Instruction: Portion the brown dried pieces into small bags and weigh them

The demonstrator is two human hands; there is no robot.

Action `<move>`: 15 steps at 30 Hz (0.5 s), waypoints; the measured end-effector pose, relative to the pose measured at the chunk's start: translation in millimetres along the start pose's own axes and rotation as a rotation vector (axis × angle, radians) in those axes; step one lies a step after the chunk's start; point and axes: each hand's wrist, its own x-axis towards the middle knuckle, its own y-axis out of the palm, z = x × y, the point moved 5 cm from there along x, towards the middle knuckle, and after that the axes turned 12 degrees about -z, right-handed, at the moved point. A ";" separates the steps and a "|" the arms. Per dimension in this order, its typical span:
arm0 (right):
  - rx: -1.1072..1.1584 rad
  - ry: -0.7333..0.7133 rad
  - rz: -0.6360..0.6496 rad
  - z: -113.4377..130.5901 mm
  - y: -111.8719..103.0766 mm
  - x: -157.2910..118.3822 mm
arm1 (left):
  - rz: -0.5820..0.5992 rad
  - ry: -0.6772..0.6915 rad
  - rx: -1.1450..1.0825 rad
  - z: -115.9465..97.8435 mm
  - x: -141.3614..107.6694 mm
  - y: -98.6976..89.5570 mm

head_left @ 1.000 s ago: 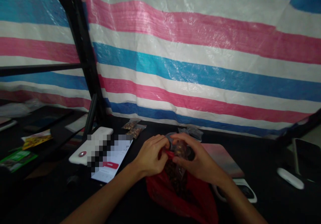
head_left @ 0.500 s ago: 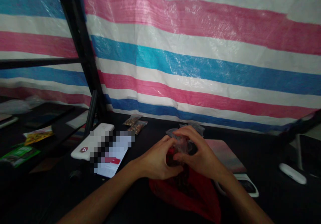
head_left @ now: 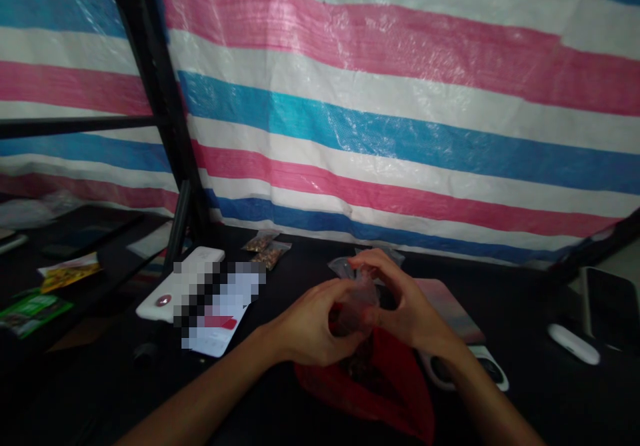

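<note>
My left hand (head_left: 310,323) and my right hand (head_left: 405,299) meet over the dark table, both pinching a small clear plastic bag (head_left: 357,293). Its upper corner sticks out above my fingers, and dark contents show low inside it. Just below my hands lies a red plastic bag (head_left: 373,393) holding dark brown pieces, partly hidden by my wrists. Behind my right hand lies a crumpled clear bag (head_left: 385,254). Two small packets of brown seeds or nuts (head_left: 265,249) sit farther back, left of my hands.
A white power bank (head_left: 160,299) and a partly blurred paper (head_left: 215,339) lie left of my hands. A pink notebook (head_left: 450,309) sits to the right, near a white oblong device (head_left: 573,344). A striped tarp (head_left: 400,113) hangs behind the table, beside a black metal post (head_left: 165,119).
My hands have risen from the red bag and drawn closer around the clear bag, which now stands above it. The view has shifted slightly.
</note>
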 end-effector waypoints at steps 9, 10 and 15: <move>-0.005 -0.107 -0.126 11.0 0.9 1.8 | -0.104 0.030 -0.006 8.4 -0.5 -1.5; 0.000 -0.114 -0.124 11.2 0.8 1.8 | -0.111 0.024 -0.020 8.6 -0.2 -1.8; -0.046 -0.108 -0.272 1.6 -9.2 5.2 | -0.131 -0.054 -0.178 11.3 3.5 -1.5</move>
